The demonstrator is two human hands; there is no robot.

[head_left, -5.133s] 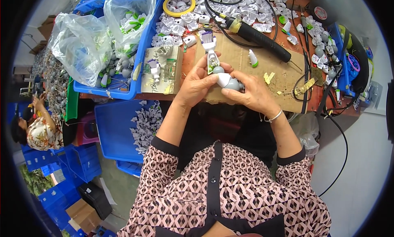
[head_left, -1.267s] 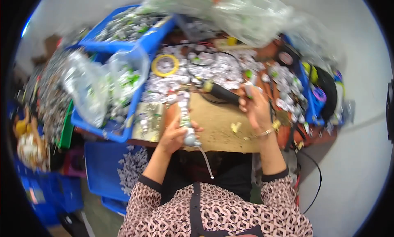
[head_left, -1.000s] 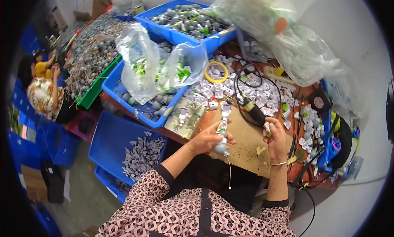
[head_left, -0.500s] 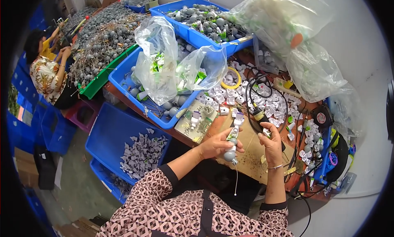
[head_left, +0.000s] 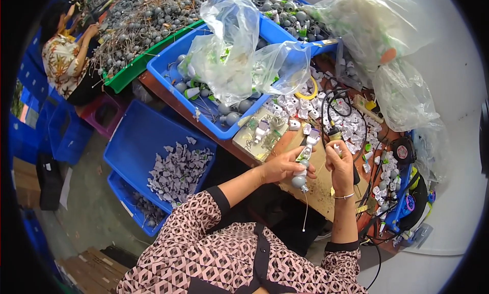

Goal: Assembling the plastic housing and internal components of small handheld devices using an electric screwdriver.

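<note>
Our left hand is closed around a grey-and-white jointed piece, fingers wrapped about its middle, its purple-topped white end pointing away from us and its grey ball end toward us. A pale cord hangs loose from the ball end, below the front edge of the table. Our right hand is raised just beside it, thumb and fingertips pinching a small white part; the fingers hide much of its shape. The two held things are apart.

As far as we can judge, the work on this piece is partway along: its grey and white sections sit in line and the cord is on, but the white section near our fingers looks open, with green showing inside, and the small part is not fitted to it. Whether anything inside is fixed, we cannot tell.

Under our hands lies a cardboard sheet, with a dark-handled tool just beyond the right hand. A similar white figure rests on a block to the left. Past these, loose white parts cover the table, and a blue bin holds more grey balls, so plenty seems left.
</note>
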